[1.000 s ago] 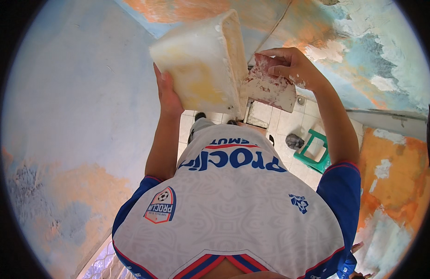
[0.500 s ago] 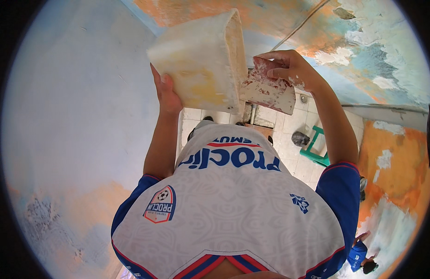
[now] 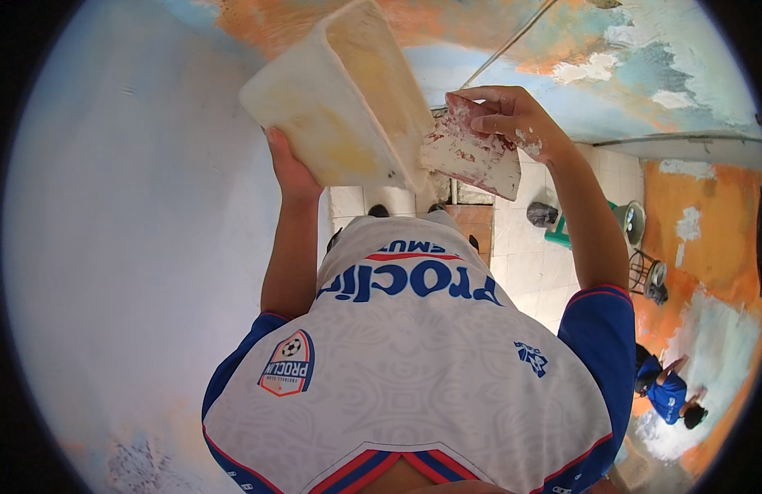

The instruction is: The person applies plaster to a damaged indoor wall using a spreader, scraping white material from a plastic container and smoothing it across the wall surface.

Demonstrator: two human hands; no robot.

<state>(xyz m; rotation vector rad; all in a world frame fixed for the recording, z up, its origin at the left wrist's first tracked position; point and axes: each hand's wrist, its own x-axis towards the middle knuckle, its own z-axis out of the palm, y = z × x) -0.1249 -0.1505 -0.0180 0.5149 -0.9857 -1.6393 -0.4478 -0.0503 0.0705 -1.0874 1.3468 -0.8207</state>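
Observation:
My left hand holds a cream-coloured rectangular tub from underneath, tilted up in front of me. My right hand grips a wide flat putty blade smeared with white filler. The blade's edge rests against the tub's right rim. Both hands are raised at chest height over my white and blue shirt.
A smooth pale plastered wall fills the left. Patchy orange and blue walls stand at the right and top. Far below lie a tiled floor, a green object and a metal stool. Another person in blue crouches at the lower right.
The view has swung, so tub and blade sit slightly lower and more to the right. The person in blue has come into view at the lower right.

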